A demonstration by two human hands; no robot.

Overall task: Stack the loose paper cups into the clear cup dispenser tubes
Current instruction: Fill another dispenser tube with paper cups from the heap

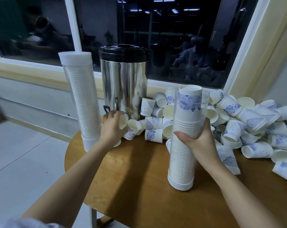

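Note:
A clear dispenser tube (pixel 185 155) stands on the wooden table (pixel 139 186), nearly full of nested white cups, with a blue-flowered cup (pixel 190 99) upside down at its open top. My right hand (pixel 198 137) grips this tube around its middle. My left hand (pixel 114 127) holds a loose paper cup (pixel 123 120) at the left end of the pile. Loose blue-and-white cups (pixel 235 122) lie heaped from the table's middle to the right. A second tube (pixel 83 99), full and capped in white, stands at the left edge.
A steel drinks urn (pixel 124 83) with a black lid and a small tap stands at the back between the two tubes. Behind it runs a window sill and dark glass. The round table's edge drops to a tiled floor (pixel 24 153) on the left.

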